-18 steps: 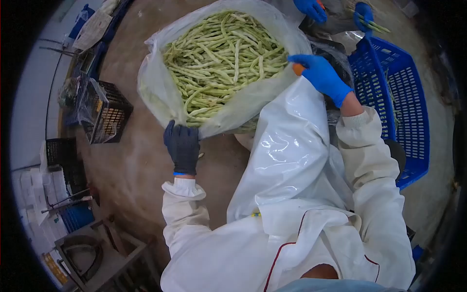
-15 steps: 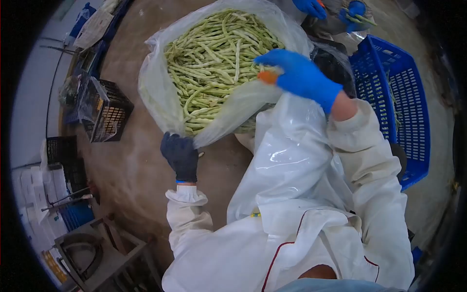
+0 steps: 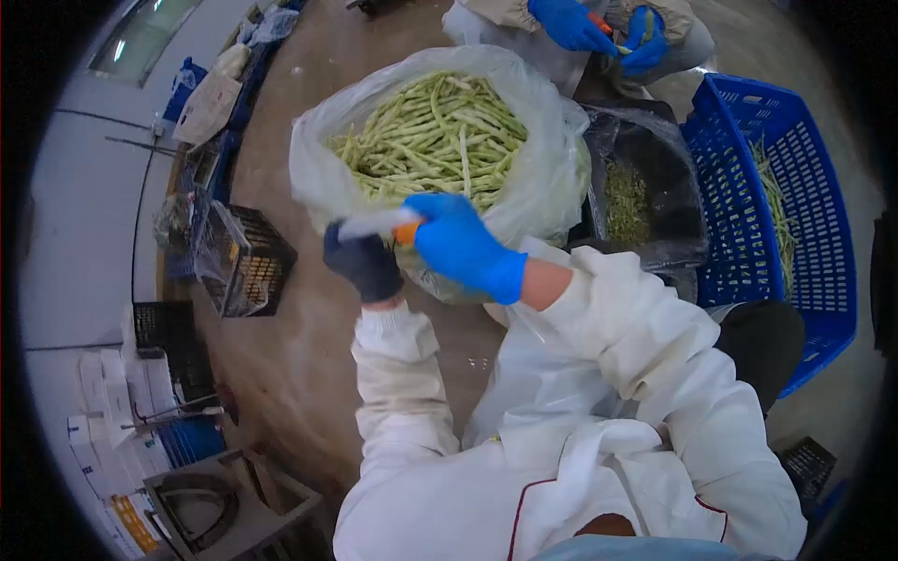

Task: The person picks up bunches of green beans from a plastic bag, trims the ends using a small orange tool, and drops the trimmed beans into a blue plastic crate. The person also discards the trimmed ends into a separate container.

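My right hand (image 3: pixel 468 245), in a blue glove, is closed round the orange handle of a knife (image 3: pixel 374 224). The pale blade is blurred and points left, across the top of my left hand (image 3: pixel 363 266). That left hand wears a dark glove with its fingers curled in; whatever they hold is hidden. Just beyond both hands stands a clear plastic bag (image 3: pixel 552 178) with its mouth wide open. Long green beans (image 3: pixel 440 131) fill it.
A co-worker's blue-gloved hands (image 3: pixel 572 24) hold an orange-handled tool and a bean at the top. Right of the bag are a lined black bin (image 3: pixel 673 206) with green scraps and a blue crate (image 3: pixel 814 234) with beans. A black crate (image 3: pixel 257 248) stands left.
My left hand has let go of the bag's edge. My right hand, with the knife, has swung left and down from the bag's right side to my left hand. The view has shifted.
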